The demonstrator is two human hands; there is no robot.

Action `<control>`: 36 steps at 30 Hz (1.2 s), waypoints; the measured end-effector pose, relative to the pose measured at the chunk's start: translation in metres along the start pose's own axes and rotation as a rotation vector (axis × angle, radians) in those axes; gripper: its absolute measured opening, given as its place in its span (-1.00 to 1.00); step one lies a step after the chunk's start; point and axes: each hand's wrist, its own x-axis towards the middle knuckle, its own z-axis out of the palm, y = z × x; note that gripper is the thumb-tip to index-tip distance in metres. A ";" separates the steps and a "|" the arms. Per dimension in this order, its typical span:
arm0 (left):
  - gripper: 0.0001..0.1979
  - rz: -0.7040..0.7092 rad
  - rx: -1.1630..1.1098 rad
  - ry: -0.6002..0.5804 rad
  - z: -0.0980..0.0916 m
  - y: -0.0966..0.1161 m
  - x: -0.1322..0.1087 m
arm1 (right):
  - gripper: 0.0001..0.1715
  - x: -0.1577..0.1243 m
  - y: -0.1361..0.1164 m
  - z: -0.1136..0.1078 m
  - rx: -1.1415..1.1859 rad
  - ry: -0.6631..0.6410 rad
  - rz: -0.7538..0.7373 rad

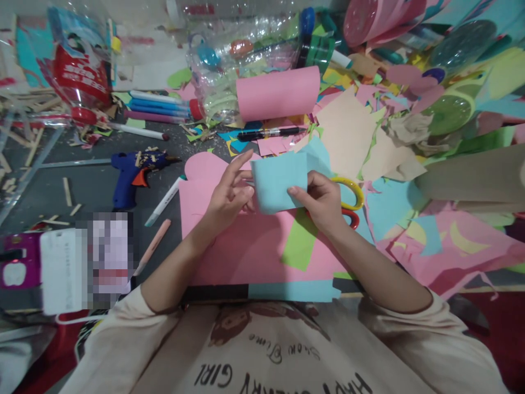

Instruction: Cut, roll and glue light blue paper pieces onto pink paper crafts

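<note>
A light blue piece of paper (279,183), curved at its lower left, is held up in front of me. My right hand (324,200) grips its right edge, thumb in front and fingers behind. At its left edge is my left hand (229,194), index finger stretched up and fingers apart; whether a fingertip touches the paper I cannot tell. Below both hands lies a large pink sheet (246,246) with a green paper strip (300,241) on it. Scissors with a yellow handle loop (350,191) and a red one lie partly hidden behind my right hand.
On the left lie a blue glue gun (133,172), a capped marker (164,201) and a peach marker (153,246). A pink paper tube (279,94), plastic bottles (80,71) and a black pen (270,133) are farther back. Paper scraps (348,131) cover the right side.
</note>
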 end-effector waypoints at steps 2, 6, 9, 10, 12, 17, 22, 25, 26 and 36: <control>-0.46 0.009 -0.009 0.028 0.002 0.003 0.000 | -0.34 0.000 0.000 0.000 -0.013 -0.014 -0.006; -0.61 0.025 -0.043 0.111 0.005 0.006 -0.001 | -0.37 0.001 -0.001 0.000 -0.034 -0.016 -0.012; -0.58 -0.012 -0.057 0.165 0.006 0.008 -0.001 | -0.39 0.001 -0.003 0.000 -0.056 -0.016 -0.026; -0.56 -0.034 -0.049 0.176 0.006 0.009 -0.001 | -0.39 0.001 -0.003 -0.001 -0.060 -0.021 -0.031; -0.53 -0.084 -0.019 0.170 0.005 0.011 0.000 | -0.41 0.000 -0.004 -0.001 -0.062 -0.029 -0.041; -0.64 -0.088 0.107 -0.024 0.000 0.020 0.002 | -0.51 0.000 -0.001 -0.004 -0.024 -0.002 -0.050; -0.93 0.052 0.290 -0.276 -0.001 0.031 0.003 | -0.54 0.003 -0.005 -0.005 -0.004 0.020 -0.012; -0.76 0.060 0.348 -0.311 0.000 0.039 0.000 | -0.57 0.006 -0.017 -0.012 -0.102 -0.020 -0.029; -0.73 0.030 0.347 -0.286 0.000 0.041 -0.002 | -0.60 0.006 -0.021 -0.016 -0.152 -0.041 -0.028; -0.63 -0.141 0.128 0.121 -0.019 0.018 -0.014 | -0.54 -0.012 -0.029 -0.089 -1.200 -0.547 -0.269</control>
